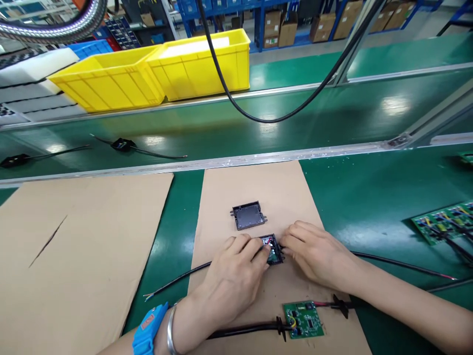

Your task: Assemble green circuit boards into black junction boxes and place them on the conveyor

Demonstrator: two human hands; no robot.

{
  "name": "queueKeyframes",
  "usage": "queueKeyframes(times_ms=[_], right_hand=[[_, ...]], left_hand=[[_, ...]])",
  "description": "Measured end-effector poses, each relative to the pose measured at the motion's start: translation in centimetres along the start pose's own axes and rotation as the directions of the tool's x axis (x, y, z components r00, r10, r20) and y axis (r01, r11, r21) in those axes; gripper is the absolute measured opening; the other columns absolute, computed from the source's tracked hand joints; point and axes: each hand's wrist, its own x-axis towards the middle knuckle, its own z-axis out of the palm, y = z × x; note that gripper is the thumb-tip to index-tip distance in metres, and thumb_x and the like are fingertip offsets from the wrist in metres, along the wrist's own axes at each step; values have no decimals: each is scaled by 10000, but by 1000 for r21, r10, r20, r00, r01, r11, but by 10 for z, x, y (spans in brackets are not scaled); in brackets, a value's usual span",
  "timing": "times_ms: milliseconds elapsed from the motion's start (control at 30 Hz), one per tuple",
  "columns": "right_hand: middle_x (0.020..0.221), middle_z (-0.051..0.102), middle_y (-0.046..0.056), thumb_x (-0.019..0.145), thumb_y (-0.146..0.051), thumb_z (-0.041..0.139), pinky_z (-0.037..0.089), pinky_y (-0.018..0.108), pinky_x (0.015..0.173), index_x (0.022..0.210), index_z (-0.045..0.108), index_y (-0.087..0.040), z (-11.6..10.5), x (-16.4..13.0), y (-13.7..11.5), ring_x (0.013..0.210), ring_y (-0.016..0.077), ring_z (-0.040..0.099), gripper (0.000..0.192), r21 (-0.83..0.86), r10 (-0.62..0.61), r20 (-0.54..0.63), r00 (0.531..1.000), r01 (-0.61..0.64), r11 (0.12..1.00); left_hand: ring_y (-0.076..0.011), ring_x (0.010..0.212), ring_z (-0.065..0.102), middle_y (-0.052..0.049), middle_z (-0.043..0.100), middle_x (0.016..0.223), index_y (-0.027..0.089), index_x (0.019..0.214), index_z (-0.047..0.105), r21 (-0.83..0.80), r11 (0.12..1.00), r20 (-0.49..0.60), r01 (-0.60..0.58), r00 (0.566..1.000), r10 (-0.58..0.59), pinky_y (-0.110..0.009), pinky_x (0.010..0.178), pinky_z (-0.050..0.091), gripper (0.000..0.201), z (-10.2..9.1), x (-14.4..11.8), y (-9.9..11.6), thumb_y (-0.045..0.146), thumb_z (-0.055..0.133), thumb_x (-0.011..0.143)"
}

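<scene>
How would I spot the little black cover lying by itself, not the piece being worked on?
Find the narrow cardboard sheet in the middle of the green bench. Just above the two hands, the left hand and right hand, lies an empty black housing half. Unlike the black case between the fingers, it holds no circuit board and nobody touches it.

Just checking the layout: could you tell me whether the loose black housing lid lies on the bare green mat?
No, the black housing lid lies on the cardboard sheet, just beyond both hands.

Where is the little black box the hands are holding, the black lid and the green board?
small black plastic box [274, 252], head view, open top.
black plastic lid [249, 215], head view, middle.
green circuit board [303, 319], head view, centre.
</scene>
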Motion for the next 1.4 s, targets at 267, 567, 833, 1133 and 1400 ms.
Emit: queueKeyframes(times_ms=[267, 567, 833, 1133, 1400], right_hand=[[889, 544, 105, 880, -11, 360, 411, 324, 670, 996, 605, -102, 9, -6, 3, 797, 207, 415, 285, -135, -123, -62, 990, 114, 984], [845, 503, 74, 885, -47, 387, 345, 320, 557, 846, 576, -160, -10, 3, -3, 764, 205, 407, 223, -208, -158, 168, 973, 192, 959], [797, 502, 68, 861, -45, 446, 303, 317, 526, 780, 546, -156, -14, 12, -13, 715, 203, 416, 169, -241, -160, 197, 967, 206, 948], [871, 568, 75, 923, -66, 425, 394, 333, 694, 1019, 624, -131, -8, -4, -2, 793, 196, 460, 230, -183, -85, 64, 994, 95, 978], [851, 594, 86, 936, -60, 402, 401, 343, 725, 1012, 650, -99, 1, -7, -1, 807, 197, 452, 262, -109, -116, -63, 991, 108, 988]], left_hand=[[-280, 1073, 465, -120, 550, 1140, 93, 1094, 605, 105, 993, 24, -44, 999, 42, -422, 916, 492, 266, 9, -3, 4, 88, 441, 885], [-252, 1041, 483, -117, 557, 1127, 116, 1068, 600, 26, 1000, 21, -8, 1000, 7, -417, 889, 513, 245, 12, -5, 1, 103, 408, 917], [-288, 1040, 467, -129, 533, 1144, 86, 1073, 596, 5, 1000, 41, -28, 999, 27, -425, 841, 512, 246, 11, -5, 1, 106, 421, 902], [-244, 979, 502, -109, 567, 1112, 102, 1186, 555, 29, 999, -8, 23, 1000, -23, -396, 855, 476, 285, 9, -5, 2, 136, 426, 935], [-244, 977, 505, -109, 577, 1208, 74, 1389, 409, 105, 994, 10, 24, 1000, -25, -408, 891, 428, 528, 9, -7, 15, 60, 374, 862]])
